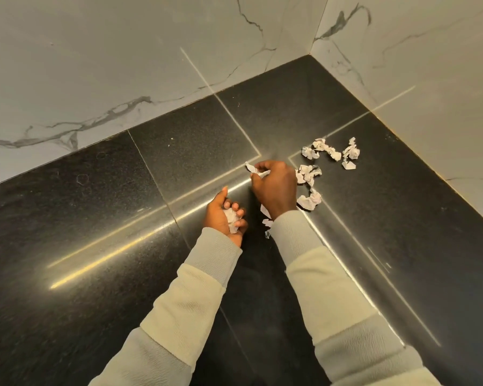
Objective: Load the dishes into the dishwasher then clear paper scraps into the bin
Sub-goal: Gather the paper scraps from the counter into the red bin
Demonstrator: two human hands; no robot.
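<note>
Several crumpled white paper scraps point(325, 148) lie on a black stone counter point(123, 218) near its far right corner. My right hand point(273, 185) reaches over the counter and pinches one scrap point(252, 168) in its fingertips. More scraps point(308, 200) lie just right of that hand, and a few small ones point(267, 222) peek out beside its wrist. My left hand point(226, 215), palm up and a little nearer me, cups a crumpled paper ball point(231, 217) with its fingers curled round it.
White marble-patterned walls point(123, 65) rise behind the counter and on its right point(430, 93), meeting in a corner. Bright light streaks reflect off the polished counter. Neither the bin nor the dishwasher appears in view.
</note>
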